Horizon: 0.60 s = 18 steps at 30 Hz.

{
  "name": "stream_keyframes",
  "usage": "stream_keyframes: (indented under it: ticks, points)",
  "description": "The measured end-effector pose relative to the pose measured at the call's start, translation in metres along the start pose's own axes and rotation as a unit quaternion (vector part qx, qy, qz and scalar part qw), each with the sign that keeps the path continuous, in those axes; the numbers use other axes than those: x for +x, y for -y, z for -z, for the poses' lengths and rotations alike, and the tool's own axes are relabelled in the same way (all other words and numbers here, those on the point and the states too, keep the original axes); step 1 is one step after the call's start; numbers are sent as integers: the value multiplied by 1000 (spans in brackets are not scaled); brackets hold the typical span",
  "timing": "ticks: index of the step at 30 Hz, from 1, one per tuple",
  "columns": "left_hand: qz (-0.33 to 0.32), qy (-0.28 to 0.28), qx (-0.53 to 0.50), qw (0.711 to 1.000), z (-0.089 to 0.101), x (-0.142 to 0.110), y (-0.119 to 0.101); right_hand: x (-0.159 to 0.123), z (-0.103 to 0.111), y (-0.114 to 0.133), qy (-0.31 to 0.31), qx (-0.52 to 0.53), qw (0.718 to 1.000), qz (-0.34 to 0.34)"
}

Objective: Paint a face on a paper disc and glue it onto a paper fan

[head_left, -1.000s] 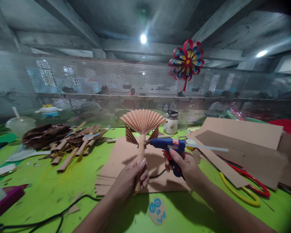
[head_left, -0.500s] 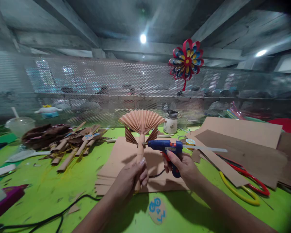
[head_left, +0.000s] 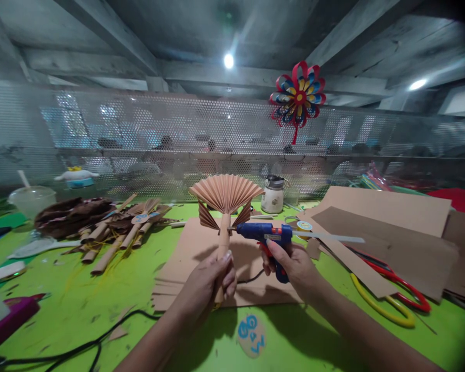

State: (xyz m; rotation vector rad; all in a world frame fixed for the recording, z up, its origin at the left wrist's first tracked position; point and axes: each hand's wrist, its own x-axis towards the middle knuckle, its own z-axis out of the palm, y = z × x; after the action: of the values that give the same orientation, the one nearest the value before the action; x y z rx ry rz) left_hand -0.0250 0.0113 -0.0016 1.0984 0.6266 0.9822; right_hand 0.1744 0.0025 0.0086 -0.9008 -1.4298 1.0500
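My left hand (head_left: 213, 281) is closed round the lower part of a brown paper tube (head_left: 224, 240), which stands nearly upright. A pleated paper fan (head_left: 227, 192) tops the tube, with a smaller pleated piece (head_left: 208, 216) on each side. In my right hand (head_left: 290, 261) is a blue hot glue gun (head_left: 265, 232), fingers wrapped round its handle. Its nozzle points left and meets the tube just below the fan. A clear glue stick (head_left: 329, 237) juts from the gun's back. Under both hands lies a stack of brown paper (head_left: 178, 279).
A paper oval with blue drawing (head_left: 251, 336) lies in front. Red-and-yellow scissors (head_left: 405, 294) and brown sheets (head_left: 391, 206) are on the right. Several paper-tube figures (head_left: 120, 243) lie left, near a black cable (head_left: 96, 343). A jar (head_left: 272, 196) stands behind, before a perforated metal screen (head_left: 158, 124).
The paper tube with its fan has shifted very slightly left. The glue gun and both hands stay almost where they were.
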Motion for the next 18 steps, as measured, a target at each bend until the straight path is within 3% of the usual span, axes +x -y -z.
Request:
stream_keyframes:
  ticks: [18]
  points:
    - [8,-3,11,1000,-2,-1,-1,0,3,-1,-18,-9,1000,13]
